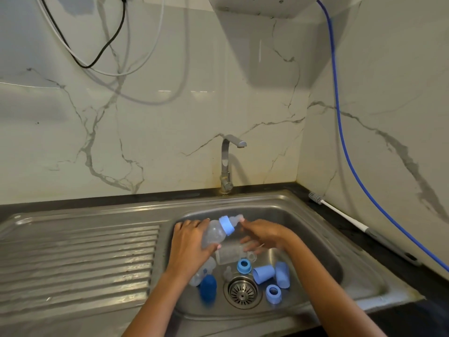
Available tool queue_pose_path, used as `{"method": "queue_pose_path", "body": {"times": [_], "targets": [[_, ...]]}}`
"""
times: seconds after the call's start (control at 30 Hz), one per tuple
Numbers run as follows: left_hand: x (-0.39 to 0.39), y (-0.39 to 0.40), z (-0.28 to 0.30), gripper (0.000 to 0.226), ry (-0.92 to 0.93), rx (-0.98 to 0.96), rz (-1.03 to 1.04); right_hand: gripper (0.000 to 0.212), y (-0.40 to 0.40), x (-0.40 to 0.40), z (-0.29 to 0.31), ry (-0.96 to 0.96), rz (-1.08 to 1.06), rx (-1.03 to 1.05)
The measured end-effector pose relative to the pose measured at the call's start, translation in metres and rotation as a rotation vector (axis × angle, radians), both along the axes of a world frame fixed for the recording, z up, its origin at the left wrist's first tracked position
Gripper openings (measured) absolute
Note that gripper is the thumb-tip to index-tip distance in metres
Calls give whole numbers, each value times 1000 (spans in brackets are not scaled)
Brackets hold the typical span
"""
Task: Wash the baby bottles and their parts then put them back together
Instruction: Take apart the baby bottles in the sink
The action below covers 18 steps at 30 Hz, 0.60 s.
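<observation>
Right hand motion-blurred at the fingers, clear bottle beneath it smeared, second bottle half hidden under the left wrist, heater and cables cropped at the top edge

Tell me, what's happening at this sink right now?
A person is handling baby bottles over a steel sink. The left hand grips a clear bottle with a blue collar and teat on it, tilted, while the right hand is at the teat end. Loose parts lie in the basin: blue caps, blue rings and another clear bottle. The tap isn't running, and a bottle brush lies on the counter.
</observation>
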<state>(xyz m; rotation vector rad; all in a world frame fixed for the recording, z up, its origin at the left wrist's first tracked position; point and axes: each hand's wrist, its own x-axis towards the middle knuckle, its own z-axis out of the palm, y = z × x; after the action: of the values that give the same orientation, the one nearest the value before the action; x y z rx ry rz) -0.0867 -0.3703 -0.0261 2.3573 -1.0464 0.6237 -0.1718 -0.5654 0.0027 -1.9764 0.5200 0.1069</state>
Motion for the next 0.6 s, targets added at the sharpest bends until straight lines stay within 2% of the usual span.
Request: {"method": "queue_pose_path", "body": {"times": [0.07,0.17,0.27,0.4,0.5,0.6], "targets": [[0,1,3,74,-1,-30,39,32,19,-3,1,-205,-39,197],[-2,4,5,71,17,-93,57,18,38,-2,1,-400,-120,304],[-3,7,6,60,44,-148,36,17,47,-2,-1,-412,-141,403],[-3,4,4,55,1,-92,-59,38,58,2,-6,-425,-304,395],[-3,2,3,53,-14,-56,-117,37,61,6,-10,-454,-357,449],[-1,1,5,55,74,-56,-145,29,59,6,-9,-513,-336,433]]}}
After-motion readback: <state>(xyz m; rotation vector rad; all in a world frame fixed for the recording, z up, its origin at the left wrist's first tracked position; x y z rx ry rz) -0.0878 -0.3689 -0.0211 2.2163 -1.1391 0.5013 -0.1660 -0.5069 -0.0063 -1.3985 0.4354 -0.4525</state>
